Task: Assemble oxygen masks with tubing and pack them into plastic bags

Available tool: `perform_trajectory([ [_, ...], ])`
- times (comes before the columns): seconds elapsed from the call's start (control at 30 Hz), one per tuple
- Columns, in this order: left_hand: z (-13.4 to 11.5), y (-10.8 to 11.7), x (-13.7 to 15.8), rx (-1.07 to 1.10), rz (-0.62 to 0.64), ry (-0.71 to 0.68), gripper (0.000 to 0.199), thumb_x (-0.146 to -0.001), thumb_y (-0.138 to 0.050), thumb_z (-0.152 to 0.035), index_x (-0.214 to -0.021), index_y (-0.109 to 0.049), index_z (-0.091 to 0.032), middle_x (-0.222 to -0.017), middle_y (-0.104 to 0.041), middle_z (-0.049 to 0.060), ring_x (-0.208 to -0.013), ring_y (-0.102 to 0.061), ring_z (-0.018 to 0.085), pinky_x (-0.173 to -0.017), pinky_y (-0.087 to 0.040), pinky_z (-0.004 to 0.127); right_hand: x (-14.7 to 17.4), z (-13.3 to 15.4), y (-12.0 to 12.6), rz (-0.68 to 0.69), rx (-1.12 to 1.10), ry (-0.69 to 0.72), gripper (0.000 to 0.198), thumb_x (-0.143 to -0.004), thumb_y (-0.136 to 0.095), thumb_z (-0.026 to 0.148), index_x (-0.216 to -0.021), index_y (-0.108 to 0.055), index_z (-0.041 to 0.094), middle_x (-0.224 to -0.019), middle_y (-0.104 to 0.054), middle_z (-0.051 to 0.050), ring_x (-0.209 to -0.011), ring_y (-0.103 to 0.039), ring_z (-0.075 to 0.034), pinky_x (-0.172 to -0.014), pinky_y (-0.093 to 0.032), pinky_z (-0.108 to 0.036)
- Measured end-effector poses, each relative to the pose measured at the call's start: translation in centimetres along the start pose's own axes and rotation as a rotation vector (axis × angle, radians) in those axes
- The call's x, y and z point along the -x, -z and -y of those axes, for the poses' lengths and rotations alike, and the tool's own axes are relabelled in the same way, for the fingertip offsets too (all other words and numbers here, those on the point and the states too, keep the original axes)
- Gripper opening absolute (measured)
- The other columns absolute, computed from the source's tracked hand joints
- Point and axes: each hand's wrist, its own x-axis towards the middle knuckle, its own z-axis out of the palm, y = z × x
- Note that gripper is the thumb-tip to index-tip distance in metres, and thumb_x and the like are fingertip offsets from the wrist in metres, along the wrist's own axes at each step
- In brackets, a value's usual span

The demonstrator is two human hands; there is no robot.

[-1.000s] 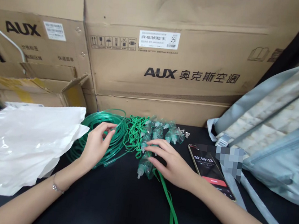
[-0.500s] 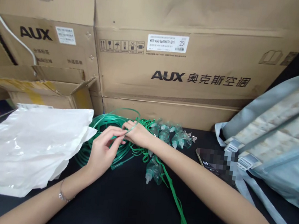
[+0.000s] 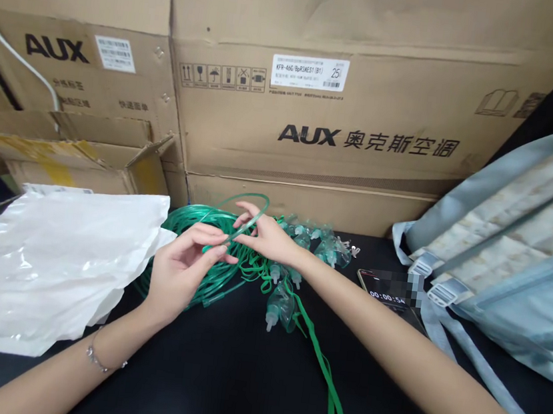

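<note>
My left hand (image 3: 176, 274) pinches a length of clear green tubing (image 3: 233, 234) between thumb and fingertips. From there the tubing arches up in a loose loop past my right hand (image 3: 272, 240). The right fingers are spread beside the loop, thumb and index apart; whether they touch the tubing is hard to see. Behind and below both hands lies a coil of the same green tubing (image 3: 187, 216), partly covered by the left hand. One translucent green breathing mask (image 3: 281, 307) lies nearer me, with green straps (image 3: 321, 360) trailing toward the front.
Several more masks (image 3: 325, 246) are heaped behind my right forearm. White plastic packages (image 3: 63, 261) lie at the left, before an opened carton (image 3: 84, 173). A phone (image 3: 387, 294) and a light-blue backpack (image 3: 516, 263) are on the right. Large cardboard boxes (image 3: 361, 170) stand behind.
The hands have moved slightly apart, and the right fingers have spread from their closed grasp near the tubing. The loop of tubing now stands out more above the hands. The view has shifted slightly.
</note>
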Motion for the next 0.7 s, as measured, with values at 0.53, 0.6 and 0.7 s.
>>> perform_trajectory([
  [0.53,-2.6,0.4,-0.9,0.244,0.037,0.332,0.024,-0.067,-0.068,-0.036,-0.072,-0.049,-0.023,-0.074,-0.043,-0.002,-0.055,-0.038,0.007,-0.043,-0.048,0.018,1.4,2.3,0.9,0.44,-0.327,0.094,0.034,-0.08,-0.055,0.015,-0.114,-0.054,0.016,-0.097,-0.061,-0.003,-0.086,-0.057,-0.01,-0.074,-0.045,-0.022],
  [0.6,-2.5,0.5,-1.1,0.26,0.007,0.33,0.024,-0.065,-0.07,-0.035,-0.073,-0.05,-0.023,-0.075,-0.042,-0.002,-0.056,-0.038,0.007,-0.043,-0.046,0.016,2.1,2.9,0.7,0.52,-0.133,0.138,0.028,-0.079,-0.057,0.015,-0.107,-0.059,0.015,-0.091,-0.064,-0.003,-0.083,-0.058,-0.012,-0.073,-0.045,-0.023],
  [0.7,-2.5,0.6,-1.4,0.244,-0.019,0.309,0.024,-0.064,-0.07,-0.035,-0.077,-0.052,-0.025,-0.076,-0.043,-0.002,-0.056,-0.038,0.006,-0.044,-0.045,0.016,3.2,3.3,0.2,0.493,0.167,0.095,0.039,-0.077,-0.061,0.02,-0.115,-0.054,0.015,-0.083,-0.066,-0.003,-0.079,-0.06,-0.016,-0.065,-0.044,-0.025],
])
